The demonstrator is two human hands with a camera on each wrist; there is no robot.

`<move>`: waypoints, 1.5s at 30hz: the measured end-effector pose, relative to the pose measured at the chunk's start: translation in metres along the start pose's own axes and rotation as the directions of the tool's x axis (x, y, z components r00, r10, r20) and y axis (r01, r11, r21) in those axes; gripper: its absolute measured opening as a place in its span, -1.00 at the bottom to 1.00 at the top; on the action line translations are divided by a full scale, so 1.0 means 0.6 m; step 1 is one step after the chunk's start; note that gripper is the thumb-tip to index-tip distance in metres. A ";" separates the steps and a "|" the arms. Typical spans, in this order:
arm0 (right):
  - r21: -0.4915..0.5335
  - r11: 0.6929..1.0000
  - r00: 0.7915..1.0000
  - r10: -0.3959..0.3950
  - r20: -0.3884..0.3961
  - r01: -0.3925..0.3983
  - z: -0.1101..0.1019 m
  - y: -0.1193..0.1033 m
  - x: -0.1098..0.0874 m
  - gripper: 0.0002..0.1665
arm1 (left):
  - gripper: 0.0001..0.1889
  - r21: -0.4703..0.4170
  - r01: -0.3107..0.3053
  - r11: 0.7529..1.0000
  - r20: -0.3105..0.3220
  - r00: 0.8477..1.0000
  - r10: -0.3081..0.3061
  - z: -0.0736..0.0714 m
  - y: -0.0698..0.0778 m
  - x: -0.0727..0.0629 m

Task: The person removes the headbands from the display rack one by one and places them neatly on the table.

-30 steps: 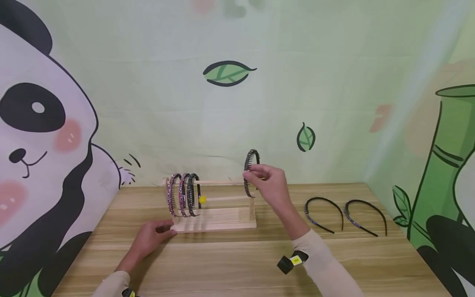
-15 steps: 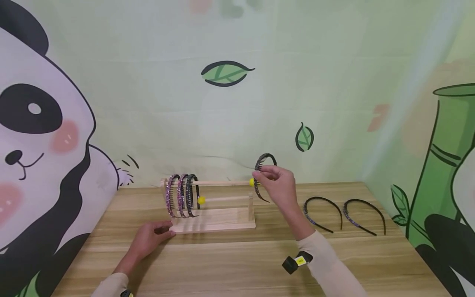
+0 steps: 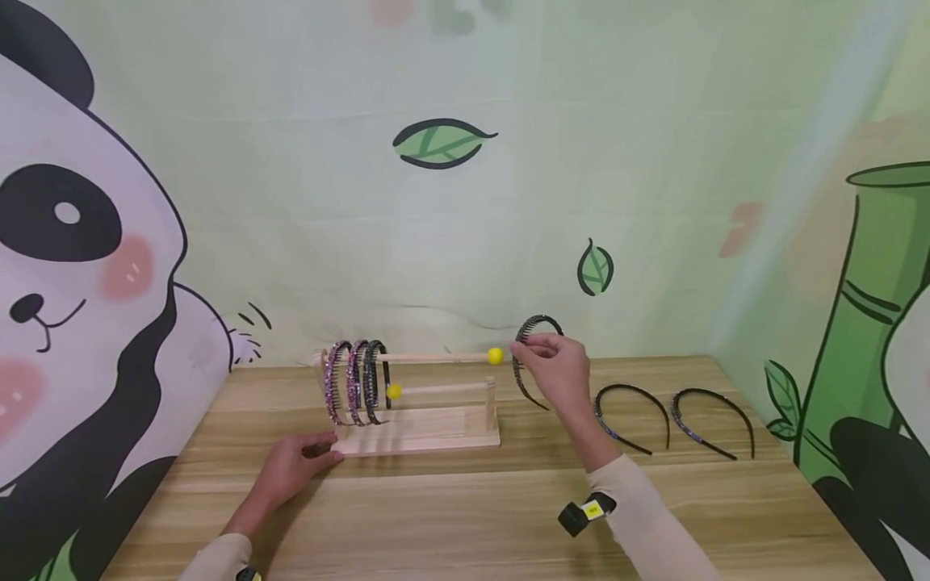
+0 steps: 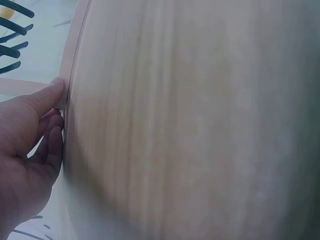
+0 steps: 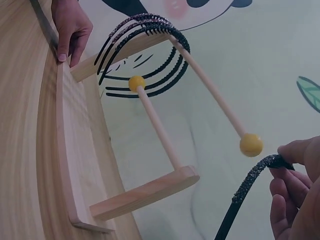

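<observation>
My right hand (image 3: 559, 369) pinches a dark glittery toothed headband (image 5: 245, 186) between thumb and fingers. It hangs in the air just right of the yellow ball (image 3: 495, 356) that caps the upper rod (image 3: 439, 358) of a wooden stand (image 3: 421, 442). Three headbands hang on that rod near its left end: two pinkish glitter ones (image 3: 332, 386) and a dark one (image 3: 371, 386). My left hand (image 3: 291, 468) grips the left front corner of the stand's base, thumb on the edge, as the left wrist view shows. A lower rod (image 5: 159, 127) with its own yellow ball points left.
Two more dark headbands, a nearer one (image 3: 601, 418) and a farther-right one (image 3: 680, 420), lie on the wood-grain table (image 3: 450, 520) right of the stand. Behind the table hangs a green backdrop (image 3: 327, 202) with a panda, leaves and bamboo.
My right hand has drawn the dark headband rightward off the upper rod's end and slightly down, uncovering the yellow ball. My left hand stays at the base corner.
</observation>
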State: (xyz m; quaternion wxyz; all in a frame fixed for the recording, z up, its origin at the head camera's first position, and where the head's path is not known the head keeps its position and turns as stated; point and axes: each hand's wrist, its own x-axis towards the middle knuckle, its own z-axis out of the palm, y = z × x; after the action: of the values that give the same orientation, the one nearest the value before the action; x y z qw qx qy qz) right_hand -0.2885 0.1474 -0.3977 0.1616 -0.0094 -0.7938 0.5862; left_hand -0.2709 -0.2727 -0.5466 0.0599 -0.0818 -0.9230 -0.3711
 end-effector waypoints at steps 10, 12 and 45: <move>-0.076 0.995 0.998 0.063 -0.010 -0.064 0.008 0.044 0.001 -0.64 | -0.65 0.003 0.009 1.000 0.000 1.000 -0.009 -0.001 -0.002 0.000; -0.085 0.994 0.998 0.066 -0.016 -0.067 0.011 0.054 0.001 -0.64 | -0.66 0.003 0.007 1.000 -0.002 1.000 -0.007 -0.001 -0.001 -0.001; -0.213 0.958 0.979 0.175 -0.100 -0.193 0.051 0.151 0.018 -0.71 | -0.67 0.008 0.021 1.000 0.008 1.000 -0.021 0.001 0.000 0.001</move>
State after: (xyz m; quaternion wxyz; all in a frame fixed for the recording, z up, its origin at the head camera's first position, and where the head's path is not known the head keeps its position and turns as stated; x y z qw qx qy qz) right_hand -0.3227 0.1493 -0.4875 0.1360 -0.1248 -0.8428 0.5056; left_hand -0.2714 -0.2725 -0.5468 0.0525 -0.0732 -0.9256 -0.3676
